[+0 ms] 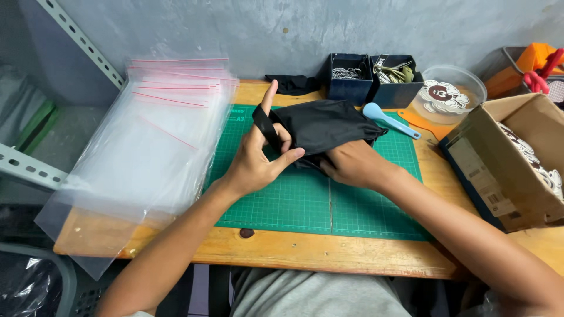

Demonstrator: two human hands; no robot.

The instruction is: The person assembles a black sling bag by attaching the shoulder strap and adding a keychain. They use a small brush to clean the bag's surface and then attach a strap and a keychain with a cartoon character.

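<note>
A black fabric piece (326,126) lies bunched on the green cutting mat (305,199). My left hand (258,158) has a black strap of the fabric looped over its fingers, index finger pointing up and thumb reaching toward the cloth. My right hand (352,164) grips the lower edge of the fabric from below, fingers tucked under it. Both hands hold the same piece just above the mat.
A stack of clear zip bags (153,135) lies at the left. At the back stand two dark blue boxes (370,79) of small metal parts, another black cloth (292,84), a light blue tool (388,119) and a clear tub of round stickers (449,94). A cardboard box (505,164) sits right.
</note>
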